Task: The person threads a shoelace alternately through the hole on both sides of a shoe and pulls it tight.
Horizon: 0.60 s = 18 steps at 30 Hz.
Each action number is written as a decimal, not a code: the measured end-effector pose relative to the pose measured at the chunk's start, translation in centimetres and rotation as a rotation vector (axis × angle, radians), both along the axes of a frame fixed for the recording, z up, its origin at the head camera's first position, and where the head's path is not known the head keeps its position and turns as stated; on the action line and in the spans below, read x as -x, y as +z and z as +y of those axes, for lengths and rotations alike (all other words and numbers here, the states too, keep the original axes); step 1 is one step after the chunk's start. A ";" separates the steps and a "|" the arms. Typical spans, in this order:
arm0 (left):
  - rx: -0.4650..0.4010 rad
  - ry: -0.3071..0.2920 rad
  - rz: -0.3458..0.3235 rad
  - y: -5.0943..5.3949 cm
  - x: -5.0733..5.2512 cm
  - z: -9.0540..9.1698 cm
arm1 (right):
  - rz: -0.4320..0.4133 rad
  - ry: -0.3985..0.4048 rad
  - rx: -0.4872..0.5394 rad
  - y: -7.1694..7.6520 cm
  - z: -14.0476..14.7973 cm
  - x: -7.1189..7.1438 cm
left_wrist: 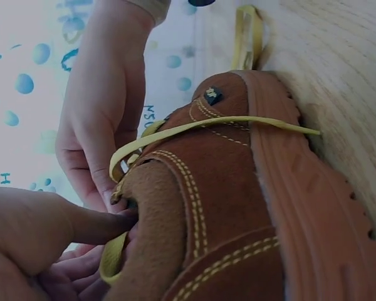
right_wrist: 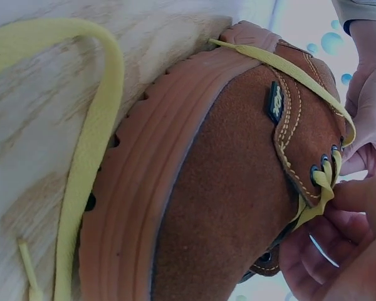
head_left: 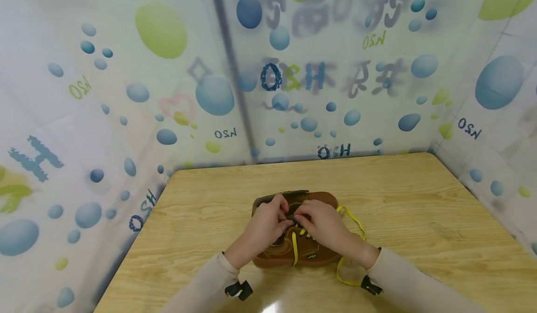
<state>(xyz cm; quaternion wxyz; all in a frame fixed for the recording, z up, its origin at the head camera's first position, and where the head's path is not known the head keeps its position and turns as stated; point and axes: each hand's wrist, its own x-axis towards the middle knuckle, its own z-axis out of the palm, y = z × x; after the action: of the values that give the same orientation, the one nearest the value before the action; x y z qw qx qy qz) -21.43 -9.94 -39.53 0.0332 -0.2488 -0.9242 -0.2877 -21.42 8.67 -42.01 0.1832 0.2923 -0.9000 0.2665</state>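
Observation:
A brown suede shoe [head_left: 312, 252] with yellow stitching and a thick tan sole [right_wrist: 135, 188] lies on the table, toe to the right. Its yellow shoelace [right_wrist: 326, 188] runs through dark eyelets, and one end hangs over the side. At the shoe's opening my left hand [head_left: 268, 222] pinches the lace, a small loop [left_wrist: 113, 258] showing below the thumb. Just beside it, my right hand [head_left: 323, 222] has thumb and fingers bent in at the top eyelets, pinching the lace there. The fingers partly hide the exact hold. The hands nearly touch at the fingertips.
A long loose stretch of yellow lace [head_left: 350, 282] curls on the wooden table [head_left: 419, 210] right of the toe, passing under my right forearm. A dark-edged part [head_left: 295, 193] shows at the far side. Patterned curtains [head_left: 335, 117] enclose the table's back and sides.

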 end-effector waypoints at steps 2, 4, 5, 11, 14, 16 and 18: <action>0.004 0.015 0.022 -0.1 -0.1 0.1 | -0.011 -0.004 0.003 -0.1 0.0 0.0; 0.033 0.034 0.064 -0.2 -0.1 0.1 | -0.020 -0.004 0.011 -0.1 0.1 0.0; 0.051 0.043 0.087 -0.3 -0.2 0.1 | -0.022 -0.003 0.017 -0.2 0.1 0.0; 0.066 0.022 0.126 -0.8 -0.2 -0.1 | -0.036 -0.005 0.036 -0.3 0.1 -0.1; 0.017 -0.028 0.096 -0.9 0.0 -0.3 | -0.034 -0.013 0.035 -0.4 0.1 -0.1; -0.003 -0.043 0.081 -0.9 0.1 -0.4 | -0.031 -0.017 0.037 -0.5 0.0 -0.2; -0.019 -0.050 0.063 -0.9 0.2 -0.6 | -0.024 -0.020 0.036 -0.5 0.0 -0.2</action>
<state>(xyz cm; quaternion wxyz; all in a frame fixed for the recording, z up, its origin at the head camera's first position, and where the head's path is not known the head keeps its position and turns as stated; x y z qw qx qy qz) -21.61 -10.51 -40.44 0.0574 -0.2806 -0.9135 -0.2890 -21.22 8.69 -42.55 0.1804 0.2766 -0.9000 0.2843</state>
